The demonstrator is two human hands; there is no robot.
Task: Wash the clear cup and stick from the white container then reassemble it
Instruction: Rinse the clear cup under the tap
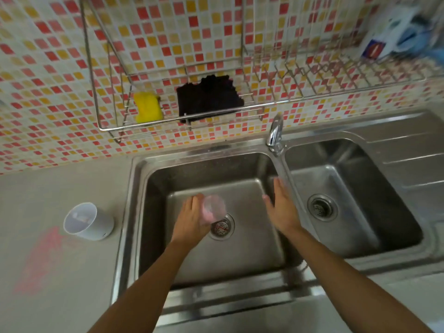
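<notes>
Head view: left basin (153, 188) of a steel double sink serves as the landmark. Above its drain (221, 226) the left hand (192, 218) wraps its fingers round the clear cup (213, 209), which is blurred and tilted with its mouth towards the camera. The right hand (281, 209) hovers over the right part of that basin, flat and spread, fingers straight, gripping nothing, just beside the tap spout (284, 174) that runs down along the divider between the two basins. On the grey counter left of the basin stands the white container (89, 221), tilted in view, its open mouth showing pale shapes inside that I cannot make out; the stick cannot be told apart. Behind the basin, a wire rack (168, 121) on the tiled wall carries a yellow sponge (147, 106) and a dark cloth (209, 98)
</notes>
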